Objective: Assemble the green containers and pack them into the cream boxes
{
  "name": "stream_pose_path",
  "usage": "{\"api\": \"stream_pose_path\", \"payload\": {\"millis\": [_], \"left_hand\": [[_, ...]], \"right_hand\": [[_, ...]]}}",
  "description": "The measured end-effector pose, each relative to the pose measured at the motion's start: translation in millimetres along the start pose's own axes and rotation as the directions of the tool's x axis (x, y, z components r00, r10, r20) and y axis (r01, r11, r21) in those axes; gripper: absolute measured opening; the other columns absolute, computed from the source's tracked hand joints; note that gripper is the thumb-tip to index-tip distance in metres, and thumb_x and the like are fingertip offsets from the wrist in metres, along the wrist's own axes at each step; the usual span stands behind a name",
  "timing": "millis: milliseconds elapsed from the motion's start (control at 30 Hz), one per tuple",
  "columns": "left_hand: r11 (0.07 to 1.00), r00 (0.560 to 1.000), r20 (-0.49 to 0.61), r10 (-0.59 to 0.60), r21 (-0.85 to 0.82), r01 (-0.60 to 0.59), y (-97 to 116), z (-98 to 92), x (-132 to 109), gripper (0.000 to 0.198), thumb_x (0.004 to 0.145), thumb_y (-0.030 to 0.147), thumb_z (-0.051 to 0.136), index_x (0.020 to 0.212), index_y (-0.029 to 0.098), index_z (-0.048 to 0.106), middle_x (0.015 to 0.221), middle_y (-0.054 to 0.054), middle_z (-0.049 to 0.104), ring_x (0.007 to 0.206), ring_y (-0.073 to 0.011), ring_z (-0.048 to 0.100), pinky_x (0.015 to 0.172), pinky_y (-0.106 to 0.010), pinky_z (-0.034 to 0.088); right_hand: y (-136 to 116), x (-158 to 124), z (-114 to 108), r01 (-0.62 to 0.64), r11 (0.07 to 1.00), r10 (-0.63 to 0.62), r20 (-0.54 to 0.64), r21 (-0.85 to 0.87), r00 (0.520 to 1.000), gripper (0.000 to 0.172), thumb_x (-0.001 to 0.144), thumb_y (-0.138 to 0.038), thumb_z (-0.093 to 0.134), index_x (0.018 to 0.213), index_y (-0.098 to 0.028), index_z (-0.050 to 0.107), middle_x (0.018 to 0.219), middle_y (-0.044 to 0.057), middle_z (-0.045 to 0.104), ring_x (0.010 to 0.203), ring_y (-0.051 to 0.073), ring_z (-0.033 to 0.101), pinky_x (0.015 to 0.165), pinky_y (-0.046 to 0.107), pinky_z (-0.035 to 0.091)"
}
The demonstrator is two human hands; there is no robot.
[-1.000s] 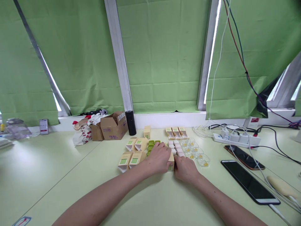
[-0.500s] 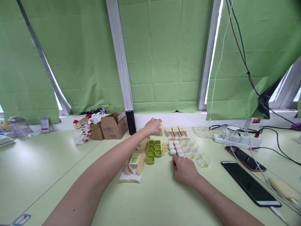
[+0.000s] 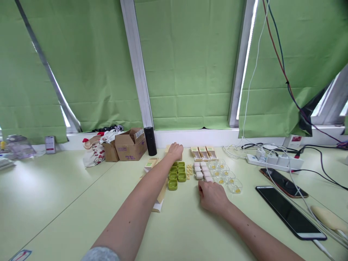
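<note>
My left hand reaches to the back of the table, fingers curled down on a small cream cardboard box, mostly hidden under it. Another cream piece shows just left of the fingers. Several open cream boxes are partly covered by my left forearm. Below the hand are rows of green square cups and tiny yellow pieces. My right hand rests closed on the table, just in front of white and pinkish blocks and clear cups with yellow bits inside.
Three cream boxes stand at the back. To the right lie two phones, cables and a white power strip. A brown carton, a black cylinder and a patterned bag are at back left.
My left hand has shifted slightly left and down, and the forearm has swung right, now covering more of the left-hand boxes. My right hand is practically still.
</note>
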State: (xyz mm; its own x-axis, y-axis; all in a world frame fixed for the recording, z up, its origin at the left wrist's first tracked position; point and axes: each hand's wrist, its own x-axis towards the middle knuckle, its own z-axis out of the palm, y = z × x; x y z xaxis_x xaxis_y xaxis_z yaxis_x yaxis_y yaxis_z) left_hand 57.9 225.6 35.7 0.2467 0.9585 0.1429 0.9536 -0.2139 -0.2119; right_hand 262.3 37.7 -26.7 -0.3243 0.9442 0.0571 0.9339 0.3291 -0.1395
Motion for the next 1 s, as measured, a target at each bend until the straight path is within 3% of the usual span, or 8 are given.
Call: {"api": "stream_pose_path", "payload": {"millis": [133, 367, 600, 1000], "left_hand": [[1.0, 1.0, -0.005, -0.018, 0.011, 0.018, 3, 5.8, -5, 0.039, 0.102, 0.037, 0.068, 0.134, 0.017, 0.063, 0.135, -0.012, 0.066, 0.115, -0.0266, 0.068, 0.097, -0.048, 0.061], [0.999, 0.997, -0.068, -0.045, -0.002, 0.045, 13, -0.2, -23, 0.038, 0.102, 0.037, 0.068, 0.134, 0.017, 0.064, 0.136, -0.012, 0.065, 0.117, -0.0269, 0.068, 0.099, -0.049, 0.06], [0.997, 0.998, -0.018, -0.06, -0.045, 0.059, 28, 8.1, -40, 0.039, 0.101, 0.037, 0.069, 0.133, 0.016, 0.064, 0.135, -0.012, 0.066, 0.115, -0.0265, 0.068, 0.098, -0.048, 0.06], [0.969, 0.984, 0.02, -0.179, -0.166, 0.18, 25, 23.8, -18, 0.039, 0.102, 0.037, 0.068, 0.135, 0.017, 0.063, 0.136, -0.012, 0.065, 0.115, -0.0263, 0.069, 0.096, -0.048, 0.061]], "right_hand": [[0, 0, 1, 0.005, 1.0, -0.005, -0.004, 0.0, 1.0, 0.017, 0.09, -0.015, 0.059, 0.104, -0.019, 0.069, 0.097, 0.014, 0.077, 0.089, 0.031, 0.075, 0.069, 0.033, 0.042], [-2, -1, -2, 0.012, 1.0, -0.012, 0.007, 0.007, 1.0, 0.016, 0.09, -0.016, 0.059, 0.103, -0.02, 0.068, 0.097, 0.014, 0.077, 0.088, 0.032, 0.075, 0.066, 0.033, 0.04], [-4, -3, -4, 0.012, 1.0, -0.012, -0.004, 0.007, 1.0, 0.016, 0.089, -0.014, 0.059, 0.101, -0.02, 0.068, 0.095, 0.015, 0.077, 0.088, 0.031, 0.075, 0.065, 0.033, 0.038], [-4, -3, -4, 0.013, 1.0, -0.013, -0.01, 0.013, 1.0, 0.015, 0.088, -0.014, 0.059, 0.099, -0.02, 0.067, 0.095, 0.014, 0.077, 0.087, 0.031, 0.075, 0.064, 0.033, 0.036]]}}
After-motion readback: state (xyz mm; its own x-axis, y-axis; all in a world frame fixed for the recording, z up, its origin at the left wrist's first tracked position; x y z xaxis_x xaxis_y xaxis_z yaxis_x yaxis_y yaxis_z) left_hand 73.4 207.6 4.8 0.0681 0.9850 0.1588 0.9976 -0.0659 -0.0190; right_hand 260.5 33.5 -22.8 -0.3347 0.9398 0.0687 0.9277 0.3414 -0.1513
